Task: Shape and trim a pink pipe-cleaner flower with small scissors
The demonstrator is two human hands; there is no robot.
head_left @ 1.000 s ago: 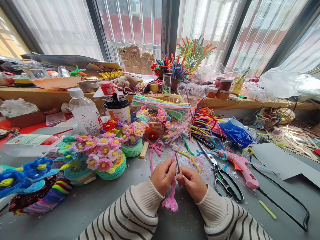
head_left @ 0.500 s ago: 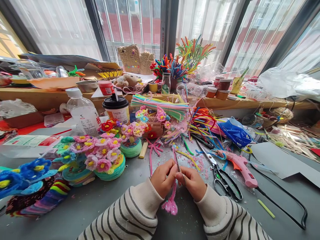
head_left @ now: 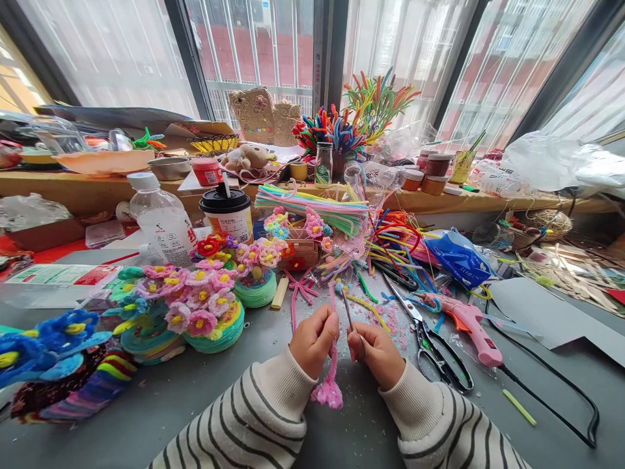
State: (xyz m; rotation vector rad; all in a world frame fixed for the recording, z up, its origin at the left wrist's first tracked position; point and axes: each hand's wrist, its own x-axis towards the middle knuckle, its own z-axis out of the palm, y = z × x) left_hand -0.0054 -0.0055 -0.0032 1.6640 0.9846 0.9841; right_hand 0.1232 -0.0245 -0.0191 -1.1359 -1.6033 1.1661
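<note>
My left hand (head_left: 316, 340) is closed around a pink fuzzy pipe cleaner (head_left: 333, 361). Its upper end pokes up past the fingers, and its lower end hangs down to a ruffled pink flower shape (head_left: 328, 394). A short gap to the right, my right hand (head_left: 375, 352) pinches a thin dark stick-like tool (head_left: 347, 311) that points up and away; its exact kind is unclear. Beyond the hands lie a yellow pipe cleaner (head_left: 367, 305) and pink fuzz scraps (head_left: 385, 319) on the grey table.
Large scissors (head_left: 430, 339) and a pink hot glue gun (head_left: 471, 329) with a black cord lie to the right. Pipe-cleaner flowers (head_left: 202, 293) in round bases stand left, near a plastic bottle (head_left: 163, 221) and a lidded cup (head_left: 227, 212). Pipe-cleaner bundles (head_left: 312, 208) lie behind.
My hands have moved apart, the left one shifting slightly left with the pink pipe cleaner. The dark tool has come away from the pipe cleaner and stays in my right hand.
</note>
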